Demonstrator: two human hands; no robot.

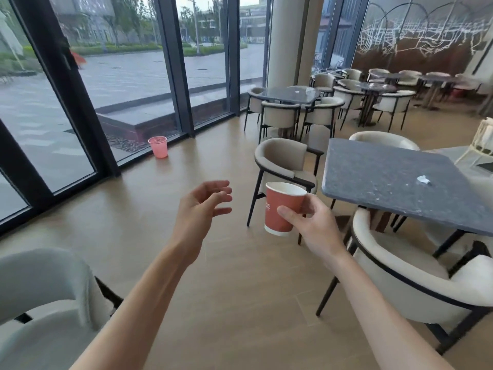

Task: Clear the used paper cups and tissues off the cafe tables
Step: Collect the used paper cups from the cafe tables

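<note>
1. My right hand (310,225) grips a red paper cup (283,208) just right of the frame's centre, thumb across its near side and fingers wrapped round the far side.
2. The cup is upright with a slight tilt, its white rim and white inside facing up; I hold it in the air over the wooden floor (240,303), touching nothing else.
3. My left hand (202,206) floats at mid-frame to the left of the cup, apart from it, palm turned inward, fingers loosely spread and lightly bent, holding nothing.
4. A grey stone-topped bench (386,174) fills the right of the frame, its near corner just beside the cup in the picture.
5. A small crumpled white tissue (424,180) lies on that bench toward its right side, well apart from my hands.
6. Cream armchairs with dark frames stand around the bench: one (286,161) behind the cup, one (416,276) at lower right under my right forearm.
7. Another pale chair (48,297) sits at the lower left corner.
8. A pink mesh wastebasket (158,147) stands on the floor at left of centre, close against the tall dark-framed windows (112,76).
9. More benches and chairs fill the upper right; the nearest dark bench (290,94) carries something small and pale that I cannot make out.
</note>
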